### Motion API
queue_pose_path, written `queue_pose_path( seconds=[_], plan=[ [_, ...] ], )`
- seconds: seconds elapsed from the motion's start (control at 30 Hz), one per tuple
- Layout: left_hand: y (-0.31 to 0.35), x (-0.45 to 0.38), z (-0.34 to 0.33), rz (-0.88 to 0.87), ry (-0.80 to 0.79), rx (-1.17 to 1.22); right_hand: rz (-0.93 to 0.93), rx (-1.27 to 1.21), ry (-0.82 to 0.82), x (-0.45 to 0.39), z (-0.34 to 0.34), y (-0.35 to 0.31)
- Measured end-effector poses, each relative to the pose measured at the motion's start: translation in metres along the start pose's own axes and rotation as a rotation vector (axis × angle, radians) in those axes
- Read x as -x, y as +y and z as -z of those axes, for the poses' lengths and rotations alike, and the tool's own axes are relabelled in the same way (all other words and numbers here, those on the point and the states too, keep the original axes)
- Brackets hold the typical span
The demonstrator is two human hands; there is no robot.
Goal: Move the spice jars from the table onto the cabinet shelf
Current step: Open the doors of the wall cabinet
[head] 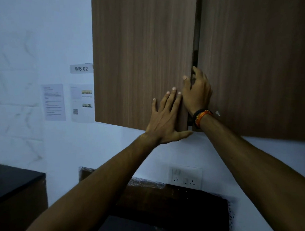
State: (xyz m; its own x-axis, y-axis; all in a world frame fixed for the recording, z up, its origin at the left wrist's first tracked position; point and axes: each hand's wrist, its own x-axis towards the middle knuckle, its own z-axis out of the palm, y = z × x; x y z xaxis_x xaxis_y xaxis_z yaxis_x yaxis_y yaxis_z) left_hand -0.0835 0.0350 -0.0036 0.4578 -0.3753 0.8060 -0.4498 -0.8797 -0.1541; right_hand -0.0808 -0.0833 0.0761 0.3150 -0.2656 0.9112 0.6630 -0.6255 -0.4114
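Both hands at the wall cabinet doors — no spice jars in view.

Head view: the left hand (167, 118) lies open, fingers spread flat on the left door (142, 54) near its lower corner. The right hand (197, 90) curls its fingers around that door's edge, in the dark gap beside the right door (259, 58) — shelf hidden.

A big cabinet fills the upper right of the frame, with a left door (142, 60) and a right door (257, 62). A thin gap runs between them. The left hand (165, 118) lies flat on the left door, low down near the gap. The right hand (197, 90) is just beside it, fingers (196, 69) in the gap. Papers (54, 102) hang on the wall left of the cabinet. A wall socket (186, 177) sits below it.
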Motion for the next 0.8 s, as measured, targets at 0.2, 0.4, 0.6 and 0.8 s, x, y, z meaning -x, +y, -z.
queue_pose_path(
  seconds=[0.2,0.4,0.6,0.8],
  plan=[
    [0.027,0.008,0.025,0.237,0.19,0.121,0.102,-0.193,0.082,0.014,0.013,-0.033],
    [0.022,0.041,0.067,0.204,0.27,0.169,0.164,-0.382,0.083,0.028,0.019,-0.074],
    [0.011,0.079,0.126,0.134,0.243,0.202,0.154,-0.61,-0.196,0.034,0.007,-0.123],
    [-0.008,0.126,0.172,0.166,0.269,0.158,0.261,-0.897,-0.417,0.048,-0.013,-0.165]
  ],
)
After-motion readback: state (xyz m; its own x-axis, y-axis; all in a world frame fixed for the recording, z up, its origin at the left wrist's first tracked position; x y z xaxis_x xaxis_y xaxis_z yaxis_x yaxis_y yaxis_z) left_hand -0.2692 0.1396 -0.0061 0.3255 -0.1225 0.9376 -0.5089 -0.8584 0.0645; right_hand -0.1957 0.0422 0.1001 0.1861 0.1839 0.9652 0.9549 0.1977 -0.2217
